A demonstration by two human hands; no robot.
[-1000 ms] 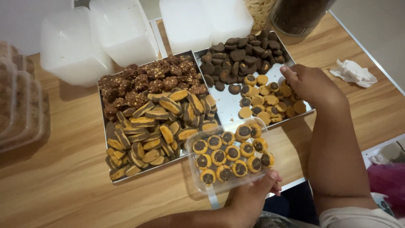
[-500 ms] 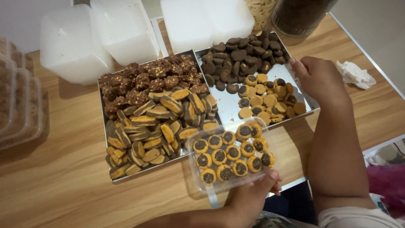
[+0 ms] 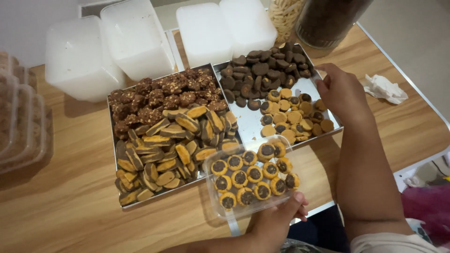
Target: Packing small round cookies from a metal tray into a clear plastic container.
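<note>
On the wooden table (image 3: 61, 206), two metal trays of cookies stand side by side. Left hand (image 3: 274, 222): thumb and fingers pinch the near rim of a clear tub (image 3: 251, 175); the palm and wrist are partly cut off by the bottom edge. The tub sits at the near table edge, overlapping the corners of both trays, and holds twelve round yellow cookies with dark centres.

Right hand (image 3: 342, 93): it rests over the far edge of the right tray (image 3: 251, 124), fingers curled together. The fingertips are turned away, so whether they pinch a cookie cannot be told.

Right tray: dark round cookies at the far end, yellow ones nearer; both heaps overlap, no exact count possible. Left tray (image 3: 112, 140): brown crumbly clusters at the back, striped slices in front, likewise uncountable.

Behind the trays: four white lidded boxes (image 3: 136, 37). Two jars (image 3: 328, 18) are cut off at the top. Stacked clear tubs (image 3: 18, 122) are cut off at left. One crumpled tissue (image 3: 384, 89) lies at right.
</note>
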